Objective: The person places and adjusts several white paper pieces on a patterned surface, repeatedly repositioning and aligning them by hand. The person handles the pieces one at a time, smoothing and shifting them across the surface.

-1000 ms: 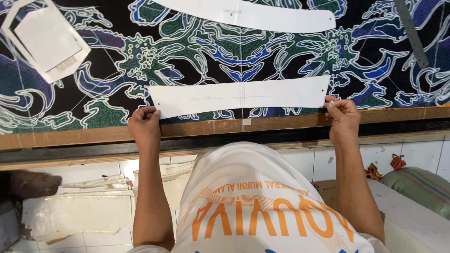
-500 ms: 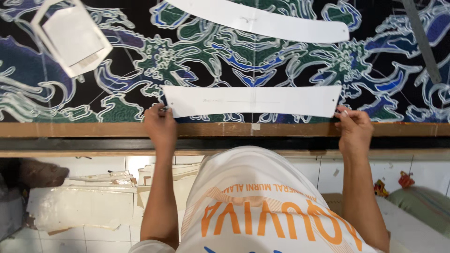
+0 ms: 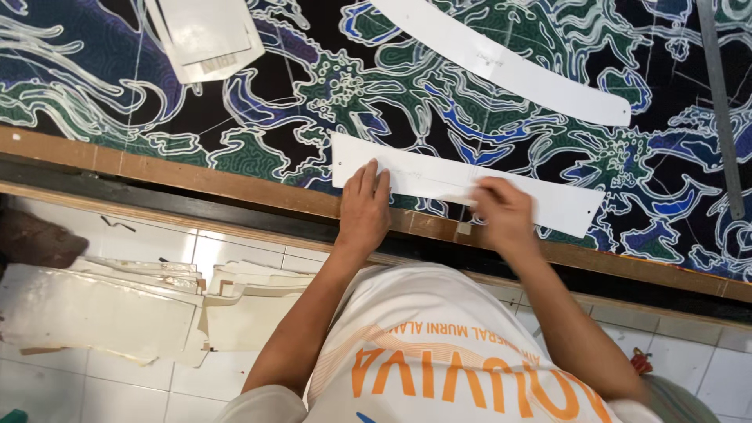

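On the far left, down on the tiled floor (image 3: 94, 376), lies a heap of cream card pieces (image 3: 102, 309). Up on the table, near the top left, sits a small stack of white pattern cards (image 3: 207, 35) on the batik cloth (image 3: 258, 117), which is black with blue, green and white swirls. A wooden table edge (image 3: 196, 180) runs along under the cloth.

The long white paper strip (image 3: 462, 184) lies flat on the cloth, straight ahead of both hands. Its long way goes from left to right, dipping a little to the right. The left hand (image 3: 364, 207) presses flat and open on its left part. The right hand (image 3: 501, 211) rests near its middle; it is blurry, so I cannot tell its grip.

Above lies a curved white pattern piece (image 3: 501, 63). At the far right is a long metal ruler (image 3: 721, 102).
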